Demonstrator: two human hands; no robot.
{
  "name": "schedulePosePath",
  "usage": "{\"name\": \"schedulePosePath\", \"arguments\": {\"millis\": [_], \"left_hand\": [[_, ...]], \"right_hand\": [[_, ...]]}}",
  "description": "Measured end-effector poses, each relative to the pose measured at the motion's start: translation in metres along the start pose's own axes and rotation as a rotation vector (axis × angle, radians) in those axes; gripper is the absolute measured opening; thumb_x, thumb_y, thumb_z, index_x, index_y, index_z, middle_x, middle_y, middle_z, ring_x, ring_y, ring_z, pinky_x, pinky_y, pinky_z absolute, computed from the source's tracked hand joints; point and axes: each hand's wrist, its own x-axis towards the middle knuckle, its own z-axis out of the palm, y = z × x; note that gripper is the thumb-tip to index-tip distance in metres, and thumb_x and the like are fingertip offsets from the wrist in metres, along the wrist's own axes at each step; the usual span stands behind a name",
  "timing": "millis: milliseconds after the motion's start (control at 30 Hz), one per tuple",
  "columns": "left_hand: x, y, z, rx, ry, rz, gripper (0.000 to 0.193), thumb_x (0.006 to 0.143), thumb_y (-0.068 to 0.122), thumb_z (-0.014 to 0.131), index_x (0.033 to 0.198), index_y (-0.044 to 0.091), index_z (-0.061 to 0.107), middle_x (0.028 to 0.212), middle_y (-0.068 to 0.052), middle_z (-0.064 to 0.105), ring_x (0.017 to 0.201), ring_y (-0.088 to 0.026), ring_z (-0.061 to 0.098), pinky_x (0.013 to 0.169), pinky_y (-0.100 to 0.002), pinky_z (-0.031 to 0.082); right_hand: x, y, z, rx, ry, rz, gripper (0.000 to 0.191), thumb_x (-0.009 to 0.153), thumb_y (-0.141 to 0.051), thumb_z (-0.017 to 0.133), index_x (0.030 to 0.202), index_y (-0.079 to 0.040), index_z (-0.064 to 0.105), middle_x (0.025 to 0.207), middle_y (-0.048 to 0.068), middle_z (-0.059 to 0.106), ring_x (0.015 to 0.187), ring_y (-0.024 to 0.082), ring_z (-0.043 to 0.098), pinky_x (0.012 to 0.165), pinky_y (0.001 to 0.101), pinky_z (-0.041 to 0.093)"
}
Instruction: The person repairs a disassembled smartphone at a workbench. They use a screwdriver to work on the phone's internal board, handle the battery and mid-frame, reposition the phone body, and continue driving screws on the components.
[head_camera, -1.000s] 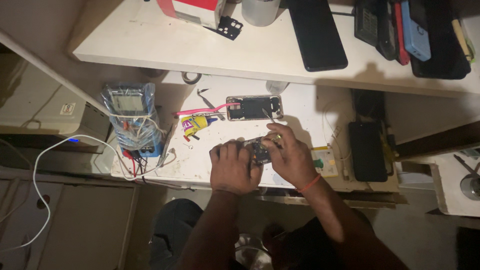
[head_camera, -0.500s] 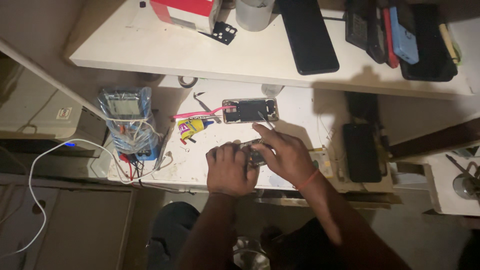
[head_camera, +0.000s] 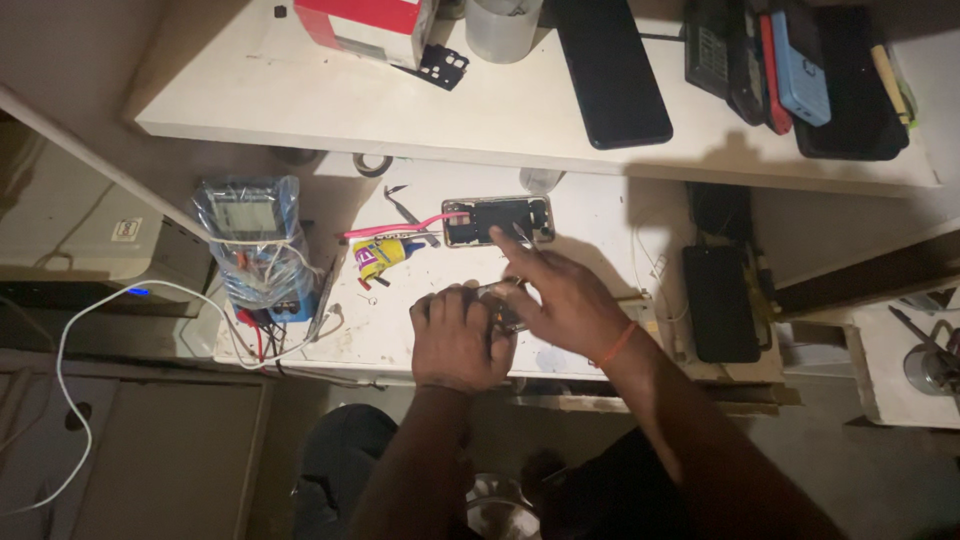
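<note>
The left hand (head_camera: 455, 335) rests near the front edge of the white workbench top (head_camera: 600, 225), its fingers curled and pressed together around a small dark phone part (head_camera: 503, 305), which lies between both hands. The right hand (head_camera: 560, 300) lies over that part from the right, with its forefinger stretched out toward an opened phone with a dark inside and pale metal rim (head_camera: 497, 220) farther back at the middle of the surface; whether the other fingers pinch anything cannot be told. Left of the opened phone lie a pink slim tool (head_camera: 395, 228) and a yellow glue tube (head_camera: 380, 255). A meter wrapped in clear plastic (head_camera: 250, 235) stands at the left edge.
</note>
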Motion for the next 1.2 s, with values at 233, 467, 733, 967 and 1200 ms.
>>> {"name": "schedulePosePath", "arguments": {"millis": [233, 467, 733, 967, 1200], "left_hand": [[0.0, -0.001, 0.001, -0.028, 0.057, 0.022, 0.052, 0.079, 0.038, 0.064, 0.115, 0.001, 0.065, 0.126, -0.022, 0.058, 0.116, -0.04, 0.054, 0.105, -0.061, 0.034], [-0.001, -0.003, 0.003, -0.047, 0.108, 0.046, 0.05, 0.076, 0.035, 0.064, 0.115, 0.003, 0.066, 0.124, -0.02, 0.059, 0.116, -0.039, 0.054, 0.105, -0.059, 0.034], [-0.001, -0.002, 0.004, -0.011, 0.046, 0.004, 0.05, 0.075, 0.038, 0.065, 0.113, 0.004, 0.066, 0.123, -0.02, 0.06, 0.114, -0.039, 0.053, 0.105, -0.058, 0.034], [-0.002, -0.003, 0.005, 0.007, 0.062, 0.029, 0.055, 0.074, 0.039, 0.065, 0.117, 0.004, 0.066, 0.122, -0.021, 0.059, 0.114, -0.039, 0.053, 0.104, -0.059, 0.034], [-0.002, -0.005, 0.01, 0.023, 0.015, 0.017, 0.051, 0.077, 0.039, 0.064, 0.112, 0.001, 0.064, 0.12, -0.022, 0.058, 0.113, -0.039, 0.053, 0.103, -0.06, 0.034]], "right_hand": [[0.007, -0.007, -0.012, 0.05, -0.145, 0.03, 0.059, 0.095, -0.01, 0.064, 0.152, -0.011, 0.048, 0.099, 0.012, 0.076, 0.087, 0.023, 0.075, 0.08, 0.0352, 0.061], [0.012, -0.021, -0.019, -0.056, -0.18, 0.216, 0.032, 0.094, -0.019, 0.059, 0.123, -0.005, 0.061, 0.088, 0.014, 0.074, 0.08, 0.03, 0.074, 0.076, 0.0435, 0.06], [0.026, -0.017, -0.022, -0.481, -0.406, 0.29, 0.033, 0.094, -0.039, 0.068, 0.081, -0.009, 0.074, 0.08, 0.017, 0.072, 0.081, 0.038, 0.07, 0.074, 0.0505, 0.055], [0.033, -0.015, -0.017, -0.351, -0.329, -0.039, 0.008, 0.079, -0.013, 0.071, 0.086, -0.01, 0.072, 0.083, 0.012, 0.072, 0.083, 0.034, 0.072, 0.072, 0.0472, 0.056], [0.036, -0.026, -0.012, -0.266, -0.275, 0.063, 0.018, 0.086, -0.021, 0.073, 0.094, -0.008, 0.065, 0.088, 0.014, 0.068, 0.086, 0.036, 0.068, 0.073, 0.0488, 0.054]]}}
